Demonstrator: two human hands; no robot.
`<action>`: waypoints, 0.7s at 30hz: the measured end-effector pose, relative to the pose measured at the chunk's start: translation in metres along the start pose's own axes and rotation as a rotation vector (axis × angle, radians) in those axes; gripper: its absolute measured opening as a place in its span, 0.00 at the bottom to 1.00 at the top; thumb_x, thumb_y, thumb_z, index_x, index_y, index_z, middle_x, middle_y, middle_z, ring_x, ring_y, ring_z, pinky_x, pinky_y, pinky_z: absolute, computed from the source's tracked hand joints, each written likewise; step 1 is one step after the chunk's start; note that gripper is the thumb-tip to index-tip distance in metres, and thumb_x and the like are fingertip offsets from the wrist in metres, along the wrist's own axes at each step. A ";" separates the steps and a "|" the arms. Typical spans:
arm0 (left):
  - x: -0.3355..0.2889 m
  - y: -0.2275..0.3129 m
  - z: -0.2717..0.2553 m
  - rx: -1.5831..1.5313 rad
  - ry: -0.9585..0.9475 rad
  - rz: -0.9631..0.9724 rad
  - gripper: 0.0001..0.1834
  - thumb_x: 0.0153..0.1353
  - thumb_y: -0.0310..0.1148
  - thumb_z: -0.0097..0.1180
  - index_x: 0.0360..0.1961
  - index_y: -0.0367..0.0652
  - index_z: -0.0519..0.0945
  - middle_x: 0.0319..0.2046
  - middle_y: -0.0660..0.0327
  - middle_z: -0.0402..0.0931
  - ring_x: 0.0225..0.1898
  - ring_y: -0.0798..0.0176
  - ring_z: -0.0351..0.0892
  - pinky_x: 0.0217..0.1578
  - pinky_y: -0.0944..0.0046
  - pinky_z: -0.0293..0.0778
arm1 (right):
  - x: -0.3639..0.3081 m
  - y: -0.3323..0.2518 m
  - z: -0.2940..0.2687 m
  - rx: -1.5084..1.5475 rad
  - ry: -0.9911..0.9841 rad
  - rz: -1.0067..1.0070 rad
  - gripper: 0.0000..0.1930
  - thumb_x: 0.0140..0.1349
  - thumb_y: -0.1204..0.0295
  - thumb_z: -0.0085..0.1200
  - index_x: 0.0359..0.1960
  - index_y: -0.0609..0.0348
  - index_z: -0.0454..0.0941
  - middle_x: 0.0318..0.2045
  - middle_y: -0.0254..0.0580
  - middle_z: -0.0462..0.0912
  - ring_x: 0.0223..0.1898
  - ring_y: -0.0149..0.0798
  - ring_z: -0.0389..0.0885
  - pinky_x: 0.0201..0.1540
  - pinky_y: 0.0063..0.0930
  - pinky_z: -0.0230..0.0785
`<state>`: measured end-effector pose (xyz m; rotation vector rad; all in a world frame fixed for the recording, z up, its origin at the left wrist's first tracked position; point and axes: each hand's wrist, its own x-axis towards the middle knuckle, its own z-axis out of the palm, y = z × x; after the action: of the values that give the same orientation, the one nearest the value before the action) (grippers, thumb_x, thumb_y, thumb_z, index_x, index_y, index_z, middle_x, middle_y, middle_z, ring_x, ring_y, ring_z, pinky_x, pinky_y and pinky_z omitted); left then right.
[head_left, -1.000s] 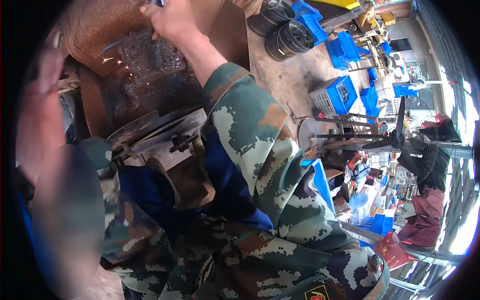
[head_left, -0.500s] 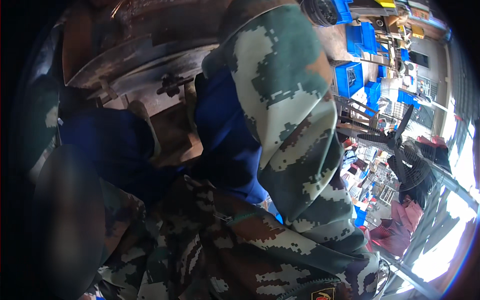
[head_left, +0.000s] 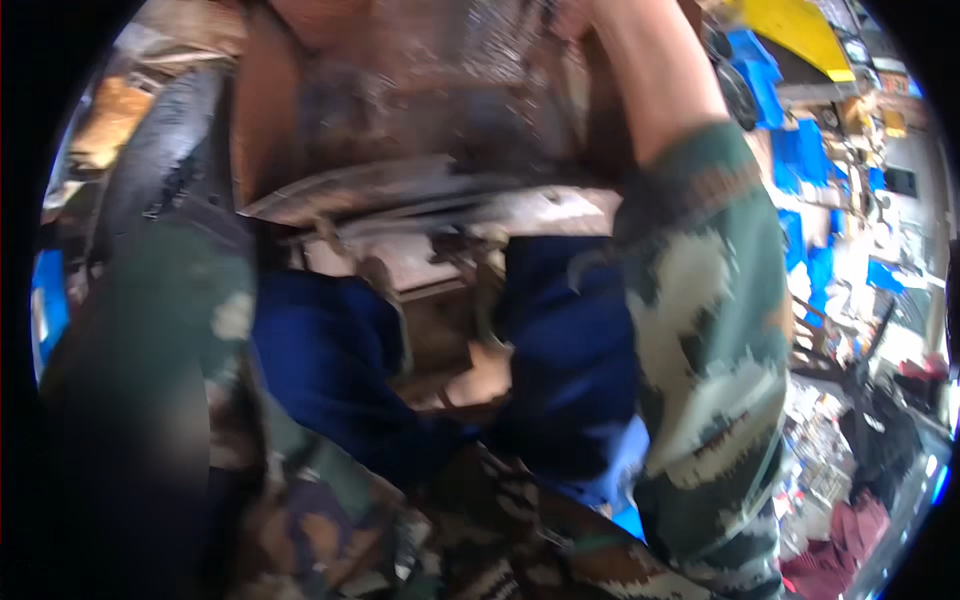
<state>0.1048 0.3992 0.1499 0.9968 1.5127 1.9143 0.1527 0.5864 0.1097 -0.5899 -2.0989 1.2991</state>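
Note:
Bare from the cuff up, my right forearm reaches to the top edge. My right hand (head_left: 574,18) shows only in part there, smeared by motion, beside a worn brown metal trough (head_left: 400,125) with wet-looking, shiny patches. What its fingers do, or whether they hold anything, is hidden. At the left my left sleeve (head_left: 160,290) rises in shadow, and I cannot make out a hand beyond it. Below the trough's pale, curved front edge, a small dark knobbed fitting (head_left: 452,247) sits between my knees.
My knees in blue trousers (head_left: 570,350) are under the trough. Blue bins (head_left: 800,155) and a yellow panel (head_left: 795,35) stand to the right, with a dark fan (head_left: 870,380) lower down. A grey curved piece (head_left: 185,130) and brown cardboard-like material (head_left: 115,120) are at the left.
The view has swung, so the trough and my knees sit further right and lower. My right forearm and part of the hand have come into sight at the top.

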 end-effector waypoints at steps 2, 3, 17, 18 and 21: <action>0.002 0.004 0.015 -0.039 -0.035 0.033 0.15 0.68 0.39 0.54 0.49 0.40 0.72 0.39 0.55 0.79 0.18 0.74 0.62 0.17 0.74 0.58 | 0.006 0.004 -0.015 0.029 0.020 -0.005 0.13 0.67 0.67 0.59 0.42 0.68 0.77 0.31 0.46 0.82 0.15 0.35 0.76 0.18 0.29 0.73; 0.004 0.006 0.022 -0.060 -0.045 0.036 0.16 0.68 0.39 0.55 0.49 0.40 0.72 0.38 0.55 0.79 0.18 0.74 0.62 0.17 0.74 0.58 | 0.005 -0.007 -0.026 -0.060 -0.024 0.039 0.12 0.67 0.67 0.59 0.40 0.66 0.76 0.29 0.43 0.81 0.16 0.34 0.75 0.18 0.27 0.72; 0.004 0.002 0.021 -0.022 -0.002 -0.017 0.20 0.66 0.36 0.56 0.55 0.40 0.69 0.35 0.59 0.78 0.18 0.76 0.61 0.17 0.75 0.57 | 0.020 0.004 -0.014 0.057 -0.005 0.066 0.09 0.68 0.70 0.58 0.36 0.64 0.77 0.22 0.35 0.75 0.15 0.31 0.72 0.15 0.28 0.70; 0.004 0.001 0.021 -0.014 0.004 -0.016 0.20 0.66 0.36 0.57 0.55 0.40 0.69 0.35 0.59 0.78 0.18 0.76 0.61 0.17 0.75 0.57 | 0.023 0.007 -0.010 0.075 0.021 0.111 0.08 0.67 0.70 0.58 0.37 0.64 0.77 0.23 0.36 0.76 0.16 0.31 0.73 0.14 0.27 0.70; 0.004 0.001 0.019 -0.014 0.016 -0.011 0.21 0.65 0.35 0.57 0.56 0.40 0.68 0.34 0.60 0.78 0.18 0.76 0.61 0.17 0.76 0.57 | 0.017 0.010 -0.008 0.100 0.008 0.074 0.08 0.67 0.70 0.58 0.37 0.64 0.77 0.24 0.37 0.77 0.15 0.32 0.74 0.14 0.27 0.70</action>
<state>0.1175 0.4131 0.1536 0.9675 1.5087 1.9273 0.1461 0.6069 0.1079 -0.6338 -2.0091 1.4315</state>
